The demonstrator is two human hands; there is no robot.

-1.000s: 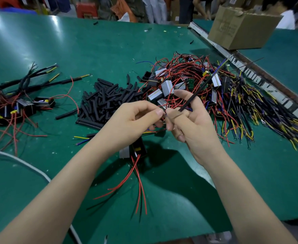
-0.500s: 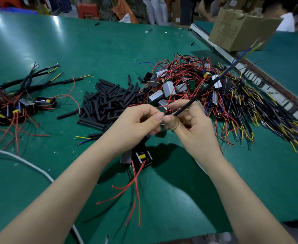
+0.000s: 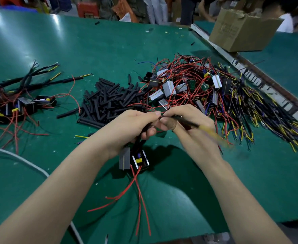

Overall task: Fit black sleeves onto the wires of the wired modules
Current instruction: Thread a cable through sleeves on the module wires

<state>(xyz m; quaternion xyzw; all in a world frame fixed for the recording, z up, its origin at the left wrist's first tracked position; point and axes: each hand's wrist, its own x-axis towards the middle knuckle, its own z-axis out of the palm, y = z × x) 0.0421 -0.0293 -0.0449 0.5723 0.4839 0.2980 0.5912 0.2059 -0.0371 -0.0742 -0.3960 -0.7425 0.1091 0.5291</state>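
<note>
Above the bench (image 3: 91,50), left hand (image 3: 132,127) pinches the module's (image 3: 134,160) wires while right hand (image 3: 188,124) grips the black sleeve (image 3: 183,119) at their tips; risk: stray strands may snag the sleeve mouth, or the hanging module's weight could pull the wires free.

A green table (image 3: 91,46) was seen, and a brown cardboard box (image 3: 239,30) was placed at its far right, beside a metal rail (image 3: 220,50). A white cable (image 3: 21,160) was laid across the near left part. Behind the table, people (image 3: 283,22) and a red stool (image 3: 88,9) were partly visible.
</note>
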